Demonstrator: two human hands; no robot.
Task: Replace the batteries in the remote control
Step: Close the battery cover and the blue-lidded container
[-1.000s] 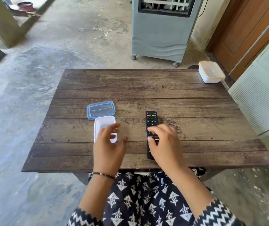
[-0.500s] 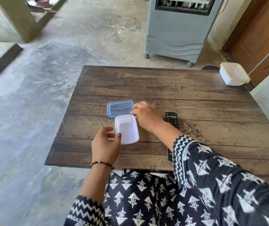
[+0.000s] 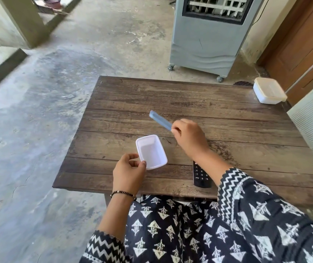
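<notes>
A small white open box [image 3: 152, 151] sits on the wooden table [image 3: 189, 99] near its front edge, and it looks empty. My left hand [image 3: 128, 172] has its thumb and fingers against the box's near left corner. My right hand [image 3: 189, 137] pinches the blue lid [image 3: 160, 120] by one end and holds it tilted in the air above the table, beyond the box. The black remote control [image 3: 201, 175] lies buttons up under my right forearm, which hides its far half.
A closed white container [image 3: 268, 90] stands at the table's far right corner. A grey air cooler on wheels [image 3: 207, 35] stands on the concrete floor behind the table. A wooden door and a white cabinet are on the right.
My right hand left the remote, reached across to the blue lid and lifted it off the table. My left hand stayed at the white box.
</notes>
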